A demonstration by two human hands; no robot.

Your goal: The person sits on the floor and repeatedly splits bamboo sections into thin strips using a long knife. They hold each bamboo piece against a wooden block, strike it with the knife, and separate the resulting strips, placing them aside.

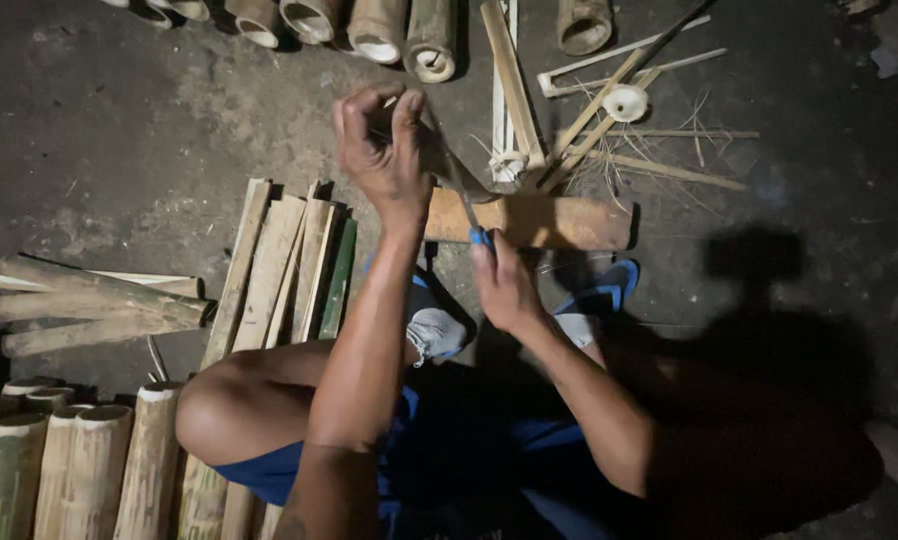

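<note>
My right hand [504,285] grips the blue-ended handle of a knife [466,205]. Its thin blade points up and away toward my left hand. My left hand [384,150] is raised above it, fingers pinched shut on a small dark piece of bamboo [437,150] at the blade's upper end; its exact shape is hard to make out. Both hands work over a brown wooden block [549,222] lying crosswise on the floor in front of my feet in blue sandals [609,285].
Split bamboo slats [284,265] lie to the left of my knee. Bamboo tube sections [69,470] fill the lower left, and more tubes [379,35] line the top. Half-split culms [89,300] lie at far left. Thin strips and shavings [619,135] are scattered beyond the block on the dark floor.
</note>
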